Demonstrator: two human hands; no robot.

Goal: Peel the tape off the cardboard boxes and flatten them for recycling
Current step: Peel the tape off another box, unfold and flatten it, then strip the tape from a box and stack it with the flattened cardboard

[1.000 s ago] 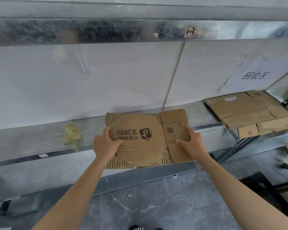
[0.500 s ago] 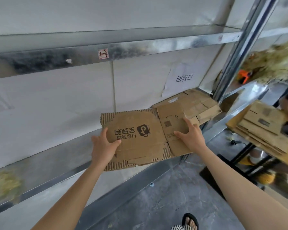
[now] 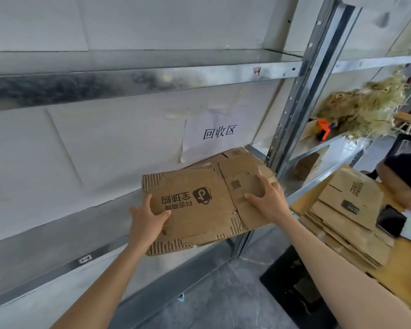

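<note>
A metal shelf [image 3: 45, 236] runs along the white wall, its front edge sloping down to the left. The left hand [image 3: 146, 223] grips the near-left edge of a flattened box [image 3: 195, 207]: thumb on the printed top face, fingers hidden beneath. The box is held flat between both hands, over the shelf's front edge, with its printed logo upside down to the viewer. Torn corrugation shows along its left and near edges. The right hand [image 3: 269, 201] holds the box's right part, thumb and fingers spread on top; whether any fingers curl under cannot be told. Behind the box, a pile [image 3: 237, 157] of flattened cardboard lies on the shelf beneath a paper sign [image 3: 211, 138] stuck to the wall. The far edge of the held box overlaps this pile; contact cannot be told. A steel upright [image 3: 301, 96] stands just right of the pile. Further right, a stack [image 3: 349, 219] of flat boxes rests on a wooden surface.
</note>
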